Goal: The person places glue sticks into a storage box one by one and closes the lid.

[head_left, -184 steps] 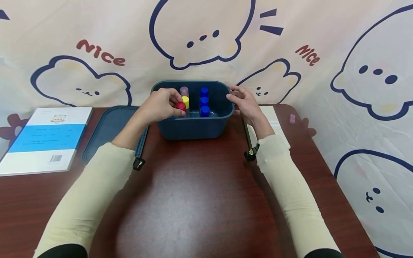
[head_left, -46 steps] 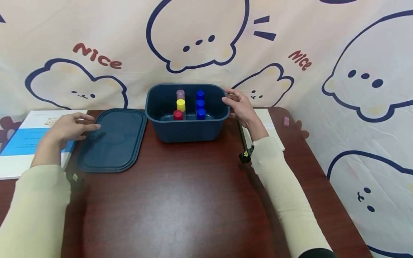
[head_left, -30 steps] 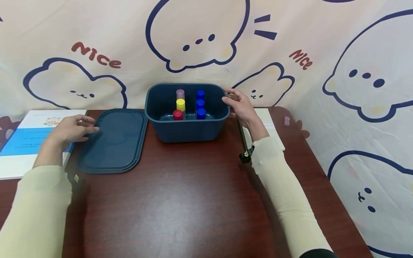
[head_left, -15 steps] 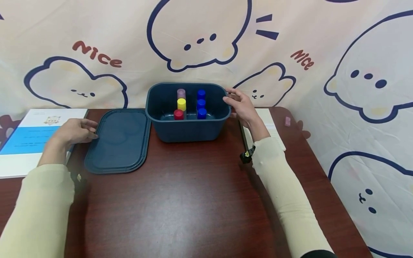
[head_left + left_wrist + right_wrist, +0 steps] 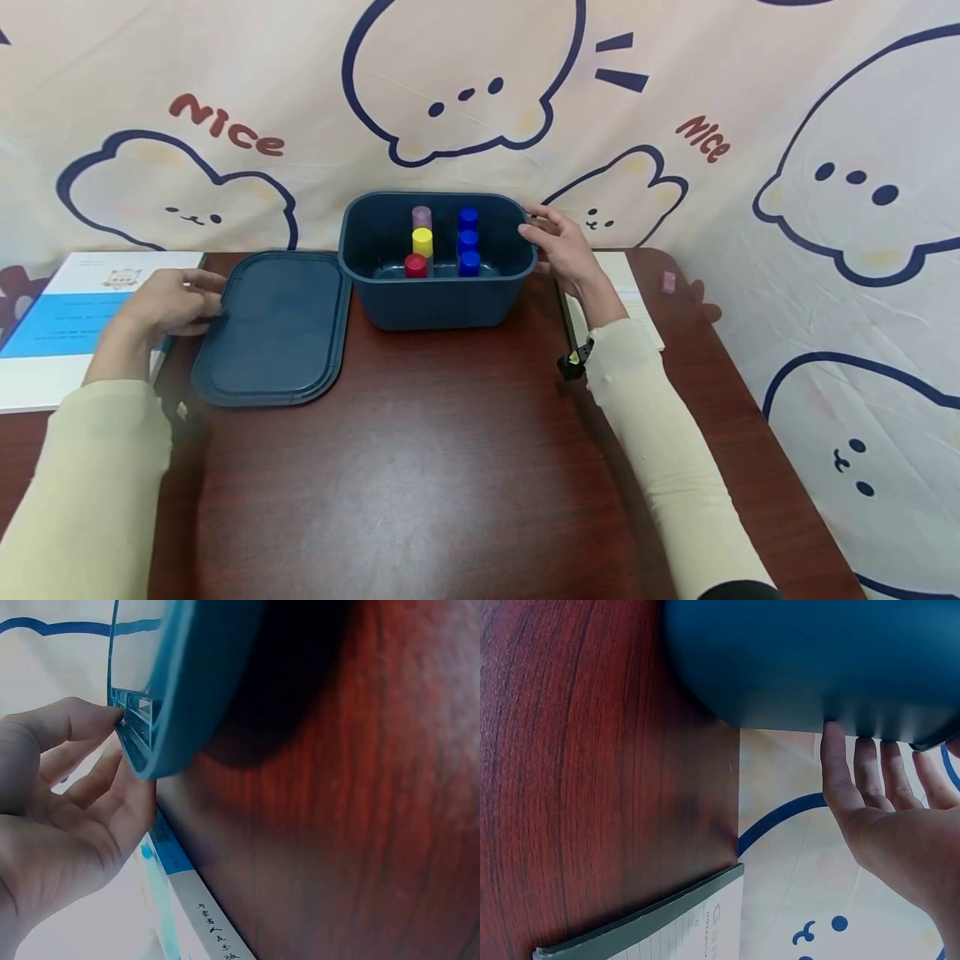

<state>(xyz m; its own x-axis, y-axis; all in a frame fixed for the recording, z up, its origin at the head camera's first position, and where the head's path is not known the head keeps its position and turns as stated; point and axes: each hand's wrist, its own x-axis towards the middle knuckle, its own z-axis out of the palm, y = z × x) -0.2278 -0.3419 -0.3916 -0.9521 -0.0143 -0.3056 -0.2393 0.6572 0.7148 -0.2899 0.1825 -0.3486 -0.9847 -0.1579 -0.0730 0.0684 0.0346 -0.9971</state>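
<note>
My left hand is at the left edge of the dark blue lid. In the left wrist view, thumb and fingers pinch the lid's rim, which stands off the table. My right hand holds the right end of the matching dark blue box: the thumb is over its rim and the fingers are against the outer wall. Inside the box stand two rows of small capped tubes. A purple cap, a yellow cap and a red cap are at left; three blue caps at right.
A thick white-and-blue book lies left of the lid, partly behind the left hand. A notepad lies to the right, beneath the right forearm. One small pink block sits near the right edge of the brown table. A printed cloth hangs behind.
Earlier my left hand held the red-capped tube in the box; it left the tube there and moved left. It now pinches the lid, which has shifted slightly. My right hand stays at the box.
</note>
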